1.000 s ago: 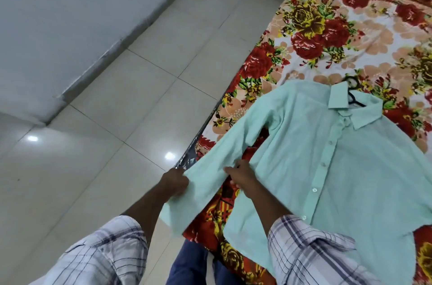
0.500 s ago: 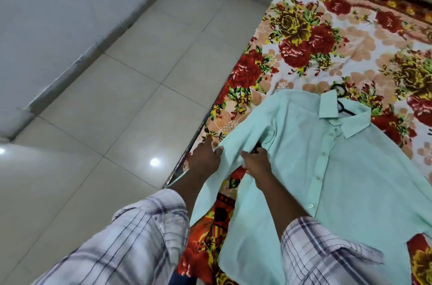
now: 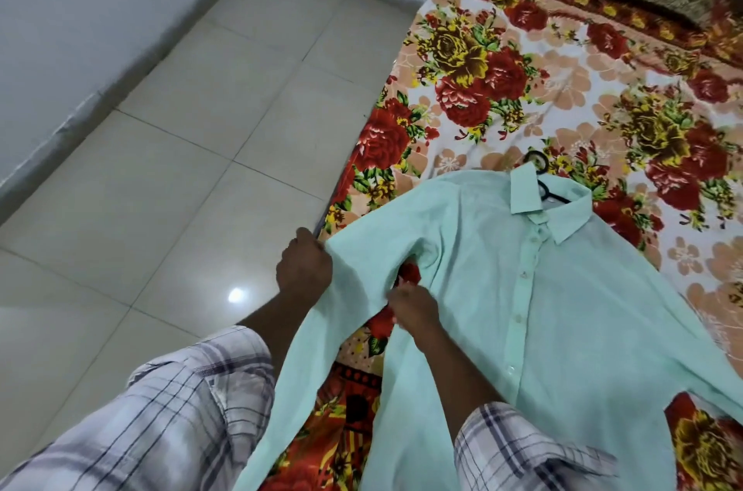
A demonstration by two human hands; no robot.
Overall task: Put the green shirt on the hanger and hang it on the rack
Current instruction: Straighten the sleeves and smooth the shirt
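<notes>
Both hands have slid farther up the green shirt [image 3: 563,309]: left hand [image 3: 304,267] and right hand [image 3: 414,309] pinch its sleeve (tugging could dislodge the hanger [image 3: 542,184]).

One head-worn wide-angle camera gave the only view. It looked forward and steeply down from above the person's own plaid sleeves [image 3: 152,422], close over the near edge of the bed [image 3: 583,60] with its floral cover. The tiled floor [image 3: 181,168] filled the left half, the bed the right, and the wall's foot [image 3: 100,80] crossed the upper left corner, tilted.
</notes>
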